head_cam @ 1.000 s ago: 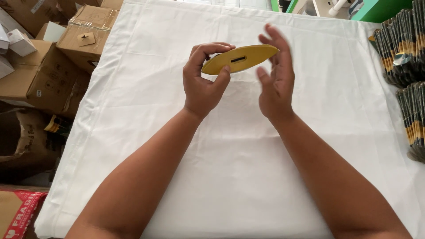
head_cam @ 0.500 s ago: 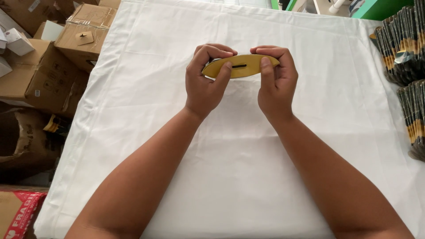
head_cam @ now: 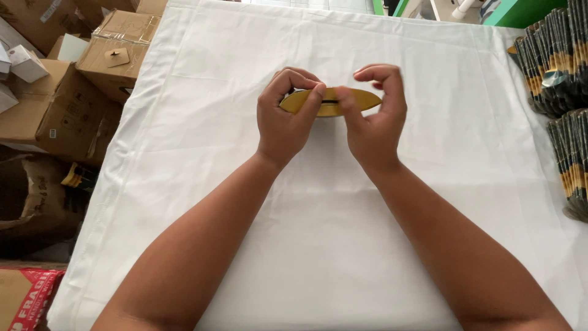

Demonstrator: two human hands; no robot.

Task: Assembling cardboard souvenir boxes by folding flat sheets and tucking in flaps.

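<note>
A flat yellow card (head_cam: 331, 102) with a dark slot is held between the fingers of the left hand (head_cam: 283, 119) and the right hand (head_cam: 375, 119), pinched tight at both ends, above the white-covered table (head_cam: 318, 245).

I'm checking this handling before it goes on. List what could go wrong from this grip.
1. Both hands, left hand and right hand, pinch the thin yellow slotted piece near its middle; bending it further could crease or tear it at the slot.
2. It is held above the white cloth by fingertips only, so it may slip and drop.
3. The dark stacked bundles sit close on the right; a wide elbow move might topple them.
</note>
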